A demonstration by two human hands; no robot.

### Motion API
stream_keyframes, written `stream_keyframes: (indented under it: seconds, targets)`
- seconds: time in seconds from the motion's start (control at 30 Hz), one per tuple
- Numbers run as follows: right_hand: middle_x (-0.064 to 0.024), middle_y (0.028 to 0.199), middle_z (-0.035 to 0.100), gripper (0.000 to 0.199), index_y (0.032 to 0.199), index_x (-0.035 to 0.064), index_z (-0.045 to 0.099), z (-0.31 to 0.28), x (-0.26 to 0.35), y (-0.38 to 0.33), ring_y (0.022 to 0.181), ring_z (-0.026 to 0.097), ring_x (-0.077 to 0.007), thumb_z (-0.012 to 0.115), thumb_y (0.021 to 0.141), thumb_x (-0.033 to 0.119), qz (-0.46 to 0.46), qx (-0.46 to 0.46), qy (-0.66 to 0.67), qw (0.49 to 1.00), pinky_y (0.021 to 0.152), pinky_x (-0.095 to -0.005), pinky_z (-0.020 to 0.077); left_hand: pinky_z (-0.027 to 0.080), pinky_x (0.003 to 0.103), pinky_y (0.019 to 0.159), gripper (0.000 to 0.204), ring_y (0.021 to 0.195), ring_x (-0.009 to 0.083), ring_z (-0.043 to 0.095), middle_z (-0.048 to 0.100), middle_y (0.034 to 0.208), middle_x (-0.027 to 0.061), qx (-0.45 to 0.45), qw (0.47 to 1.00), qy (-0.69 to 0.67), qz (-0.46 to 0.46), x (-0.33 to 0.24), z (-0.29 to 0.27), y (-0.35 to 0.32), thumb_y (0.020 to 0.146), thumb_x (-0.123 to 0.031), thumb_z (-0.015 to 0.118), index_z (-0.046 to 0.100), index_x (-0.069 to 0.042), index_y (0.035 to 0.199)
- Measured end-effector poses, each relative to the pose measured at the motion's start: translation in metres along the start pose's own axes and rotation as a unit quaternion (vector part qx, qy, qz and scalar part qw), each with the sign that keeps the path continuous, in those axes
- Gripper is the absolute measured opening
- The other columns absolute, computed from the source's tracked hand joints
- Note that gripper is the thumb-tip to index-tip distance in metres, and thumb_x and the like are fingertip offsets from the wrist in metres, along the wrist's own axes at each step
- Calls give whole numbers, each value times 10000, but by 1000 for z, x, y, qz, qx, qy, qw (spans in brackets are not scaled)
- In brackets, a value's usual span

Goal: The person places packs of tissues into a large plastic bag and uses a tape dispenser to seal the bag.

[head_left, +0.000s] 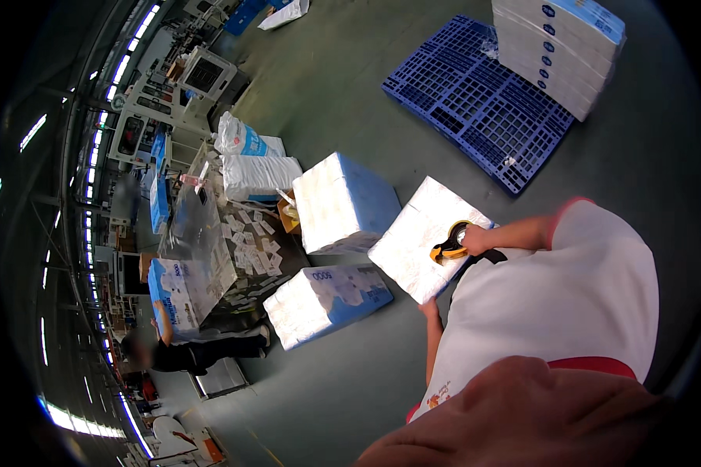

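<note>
In my right hand [475, 238] is a tape dispenser [449, 245] with a yellow and black frame and a roll of tape, closed around its handle. The dispenser rests on or just above a white wrapped package [422, 227] right in front of me. At the package's near lower corner is my left hand [428, 307], its fingers closed against the edge and partly hidden. Two big blue-and-white packages stand just to the left, one further away [336, 204] and one nearer [323, 305].
A blue plastic pallet [475, 97] bears a stack of wrapped white packages [553, 54]. Leftward is a table [276, 241] strewn with small white labels and packs. Beside it a person in dark clothes [202, 354] touches a blue-and-white package [181, 292]. Machines [160, 101] stand behind.
</note>
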State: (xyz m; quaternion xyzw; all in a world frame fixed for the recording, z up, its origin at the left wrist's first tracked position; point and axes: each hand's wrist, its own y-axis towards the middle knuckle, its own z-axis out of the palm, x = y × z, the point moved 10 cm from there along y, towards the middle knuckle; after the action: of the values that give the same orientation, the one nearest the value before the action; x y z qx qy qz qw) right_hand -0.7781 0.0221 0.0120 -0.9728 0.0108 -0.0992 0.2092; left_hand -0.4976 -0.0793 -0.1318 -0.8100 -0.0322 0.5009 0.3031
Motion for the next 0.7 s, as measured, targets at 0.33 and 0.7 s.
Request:
stream_keyframes:
  seconds: [0.33, 0.7]
  targets:
    - [-89, 714, 634, 300, 822, 58, 628, -79, -83, 71, 739, 619, -217, 618, 739, 346, -11, -122, 47, 991, 855, -340, 348, 353, 279, 361, 614, 512, 186, 522, 579, 830, 109, -54, 989, -25, -136, -34, 6, -26, 649, -81, 717, 391, -77, 1170]
    - [-148, 705, 634, 304, 912, -6, 559, -117, -201, 200, 808, 624, -290, 604, 769, 258, 91, -215, 91, 968, 984, -433, 301, 432, 561, 775, 765, 1033, 372, 484, 404, 1224, 173, -130, 946, -15, -298, -29, 8, -35, 706, -185, 694, 207, -134, 1294]
